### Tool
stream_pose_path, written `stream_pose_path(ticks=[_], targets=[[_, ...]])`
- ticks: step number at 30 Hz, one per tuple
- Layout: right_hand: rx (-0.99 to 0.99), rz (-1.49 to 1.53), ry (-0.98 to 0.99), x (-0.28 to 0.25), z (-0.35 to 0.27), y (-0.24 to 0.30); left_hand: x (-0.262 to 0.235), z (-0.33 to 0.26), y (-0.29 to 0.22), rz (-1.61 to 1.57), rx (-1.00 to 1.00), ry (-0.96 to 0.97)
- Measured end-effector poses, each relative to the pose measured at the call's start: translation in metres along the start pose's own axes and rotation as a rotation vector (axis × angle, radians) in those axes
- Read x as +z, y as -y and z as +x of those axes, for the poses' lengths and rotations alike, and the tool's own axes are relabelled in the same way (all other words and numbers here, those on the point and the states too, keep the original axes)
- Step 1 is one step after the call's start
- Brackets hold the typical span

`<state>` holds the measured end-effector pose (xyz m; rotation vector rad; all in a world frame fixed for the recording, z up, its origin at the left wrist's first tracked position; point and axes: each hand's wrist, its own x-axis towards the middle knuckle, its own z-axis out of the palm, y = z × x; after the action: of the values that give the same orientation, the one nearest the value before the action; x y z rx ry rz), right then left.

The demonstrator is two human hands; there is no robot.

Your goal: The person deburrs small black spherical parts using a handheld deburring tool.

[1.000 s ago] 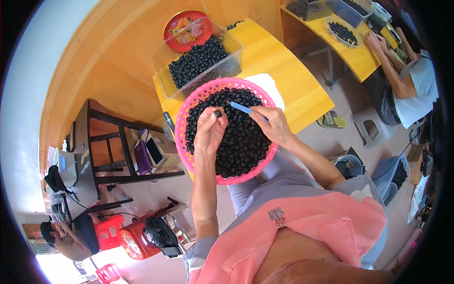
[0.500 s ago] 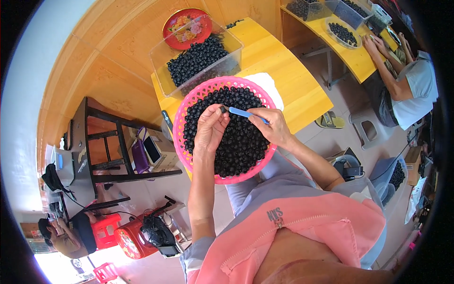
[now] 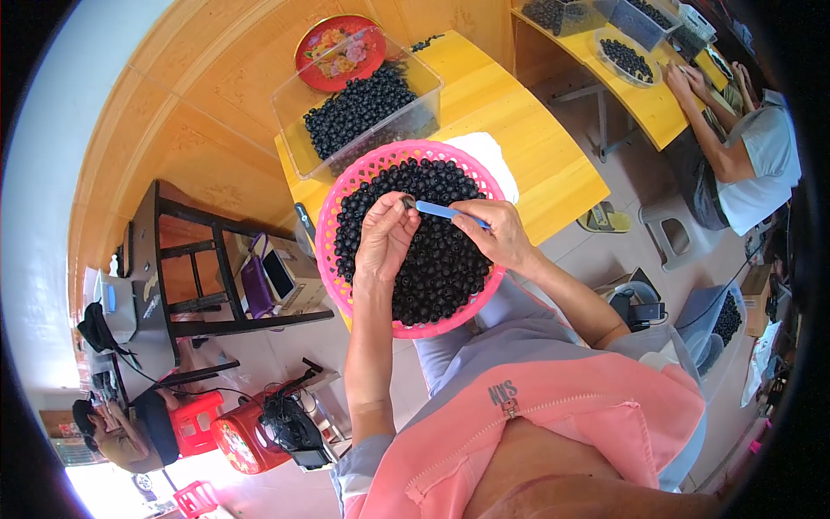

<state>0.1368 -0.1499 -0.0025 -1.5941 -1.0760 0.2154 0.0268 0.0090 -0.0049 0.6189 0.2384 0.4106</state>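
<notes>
Over a pink lattice basket (image 3: 326,242) heaped with black round bead-like pieces (image 3: 441,268), my two hands meet. My left hand (image 3: 385,238) pinches one small dark round piece (image 3: 408,201) between thumb and fingertips. A slim tool with a blue handle (image 3: 437,209) is gripped in my right hand (image 3: 497,232). Its tip touches or nearly touches the pinched piece; the tip itself is too small to make out. The basket rests by my lap at the edge of a yellow wooden table (image 3: 527,156).
Behind the basket stands a clear plastic bin (image 3: 424,121) of black pieces, beside a red floral tray (image 3: 341,52). A white cloth (image 3: 488,160) lies right of the basket. A person (image 3: 743,156) works at another table; a black-framed table (image 3: 199,251) stands left.
The pinched piece has turned slightly in my left fingers and shows a paler side. The blue-handled tool has tilted and shifted a little; otherwise my hands stay in place.
</notes>
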Motion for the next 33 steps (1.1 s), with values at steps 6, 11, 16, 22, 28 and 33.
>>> stream_pose_path(ticks=[6,11,16,22,28,33], targets=[[0.018,-0.011,0.019,0.001,0.0,-0.001,-0.004,0.0,-0.001,0.013,-0.002,0.026],[-0.026,-0.022,-0.013,0.002,0.001,-0.003,-0.006,0.0,-0.003,-0.087,-0.039,0.137],[0.042,-0.098,-0.029,0.005,0.004,-0.007,-0.003,-0.002,-0.007,-0.195,-0.034,0.198],[0.113,0.008,-0.094,0.002,0.001,-0.006,-0.004,0.005,-0.012,-0.078,-0.026,-0.046],[0.13,0.158,-0.122,0.001,-0.003,-0.01,0.044,0.055,-0.084,0.232,0.272,-0.182],[0.192,0.356,-0.174,-0.002,-0.002,-0.01,0.073,0.049,-0.108,0.561,0.368,-0.058]])
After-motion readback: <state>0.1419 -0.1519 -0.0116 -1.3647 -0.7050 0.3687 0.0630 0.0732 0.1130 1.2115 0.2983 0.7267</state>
